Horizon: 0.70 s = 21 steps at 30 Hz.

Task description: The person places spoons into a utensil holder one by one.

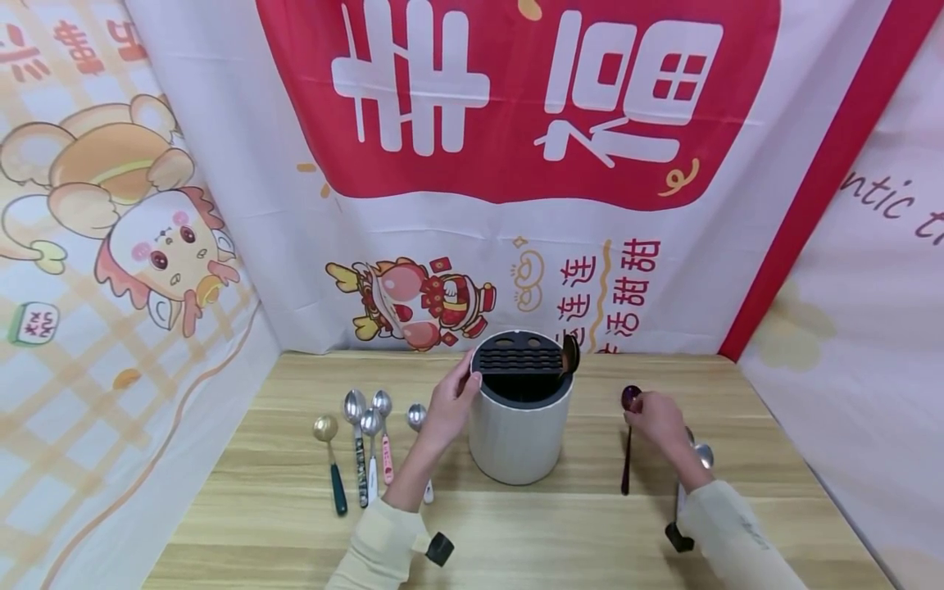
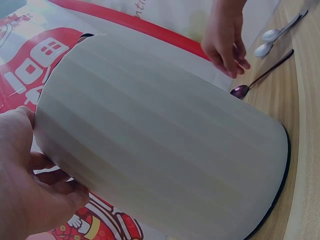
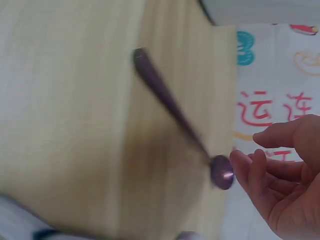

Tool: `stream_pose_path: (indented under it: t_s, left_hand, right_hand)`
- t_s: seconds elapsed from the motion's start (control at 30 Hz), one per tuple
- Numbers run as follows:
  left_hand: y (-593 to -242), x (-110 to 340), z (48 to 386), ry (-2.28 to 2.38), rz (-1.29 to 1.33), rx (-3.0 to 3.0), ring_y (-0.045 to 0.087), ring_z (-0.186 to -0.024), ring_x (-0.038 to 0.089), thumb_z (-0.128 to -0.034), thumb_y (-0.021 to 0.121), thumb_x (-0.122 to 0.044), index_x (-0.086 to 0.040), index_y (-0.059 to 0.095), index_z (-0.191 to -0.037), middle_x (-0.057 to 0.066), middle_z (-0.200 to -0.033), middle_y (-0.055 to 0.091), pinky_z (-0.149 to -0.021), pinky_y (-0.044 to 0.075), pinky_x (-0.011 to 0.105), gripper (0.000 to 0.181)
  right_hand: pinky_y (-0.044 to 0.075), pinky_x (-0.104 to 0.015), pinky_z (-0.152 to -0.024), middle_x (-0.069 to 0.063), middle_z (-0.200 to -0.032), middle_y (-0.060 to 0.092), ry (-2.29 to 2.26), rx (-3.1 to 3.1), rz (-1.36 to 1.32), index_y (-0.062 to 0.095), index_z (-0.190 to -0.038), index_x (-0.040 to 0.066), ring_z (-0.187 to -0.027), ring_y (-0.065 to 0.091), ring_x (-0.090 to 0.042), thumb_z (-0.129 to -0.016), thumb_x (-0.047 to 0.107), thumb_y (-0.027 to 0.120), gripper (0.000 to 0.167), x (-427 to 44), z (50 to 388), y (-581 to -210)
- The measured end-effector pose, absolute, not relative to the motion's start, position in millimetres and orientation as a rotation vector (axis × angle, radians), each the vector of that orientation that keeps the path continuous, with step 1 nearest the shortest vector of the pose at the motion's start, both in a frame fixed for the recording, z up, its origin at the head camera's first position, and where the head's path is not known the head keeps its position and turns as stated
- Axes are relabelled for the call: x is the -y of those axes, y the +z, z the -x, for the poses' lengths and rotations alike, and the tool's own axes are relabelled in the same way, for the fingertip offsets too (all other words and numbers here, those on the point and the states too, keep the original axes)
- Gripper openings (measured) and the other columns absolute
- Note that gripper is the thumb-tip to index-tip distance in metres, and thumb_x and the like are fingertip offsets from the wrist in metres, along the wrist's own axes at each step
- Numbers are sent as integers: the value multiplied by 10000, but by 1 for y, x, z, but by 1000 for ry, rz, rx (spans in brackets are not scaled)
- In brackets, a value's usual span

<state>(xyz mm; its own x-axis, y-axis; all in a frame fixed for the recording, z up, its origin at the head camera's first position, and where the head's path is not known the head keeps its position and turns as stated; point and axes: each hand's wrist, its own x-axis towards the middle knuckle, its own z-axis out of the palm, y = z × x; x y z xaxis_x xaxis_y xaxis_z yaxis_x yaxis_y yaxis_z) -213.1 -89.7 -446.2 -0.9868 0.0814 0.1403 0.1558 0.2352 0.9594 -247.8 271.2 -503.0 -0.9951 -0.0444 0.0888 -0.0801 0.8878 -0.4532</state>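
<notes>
A white ribbed holder with a black slotted top stands on the table, a dark spoon upright at its right rim. My left hand grips the rim's left side; in the left wrist view the same hand lies against the holder's wall. My right hand is at the bowl of a purple spoon. In the right wrist view its fingers are parted and bent beside the purple bowl, with nothing between them.
Several spoons lie left of the holder, one with a green handle. More spoons lie under and beside my right forearm. Printed cloth hangs behind the table and at both sides.
</notes>
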Motion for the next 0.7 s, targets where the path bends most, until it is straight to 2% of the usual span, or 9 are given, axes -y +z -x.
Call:
stream_pose_path:
  t_s: [0.07,0.17,0.4,0.7]
  left_hand:
    - [-447,90,213,-1888,239,2415,365,-1480,245,-1043,462,-414,-221,355,-1549,10,-1624,333,-1175,372,424,552]
    - [-447,90,214,-1879,245,2415,366,-1480,238,-1042,461,-419,-213,359,-1548,10,-1621,339,-1179,370,415,556]
    - [-449,92,214,-1892,249,2422,353,-1486,240,-1037,461,-436,-219,341,-1555,6,-1627,325,-1189,359,420,574]
    - [-446,91,213,-1897,239,2424,371,-1478,233,-1032,456,-458,-219,343,-1555,-3,-1626,327,-1177,374,413,586]
  right_hand:
    - [374,-268,-467,14,-532,506,746,3030,-42,570,-590,85,-503,454,-147,-831,151,678,273,-273,248,-511]
    - [350,-241,-436,44,-495,451,776,3081,22,500,-541,132,-465,419,-122,-821,155,673,330,-274,248,-520]
    - [386,-274,-448,-29,-566,526,750,3108,106,498,-579,120,-522,496,-190,-774,131,671,261,-271,250,-529]
    - [408,-273,-462,-76,-627,561,700,3174,188,497,-642,102,-554,525,-202,-807,132,634,217,-274,262,-541]
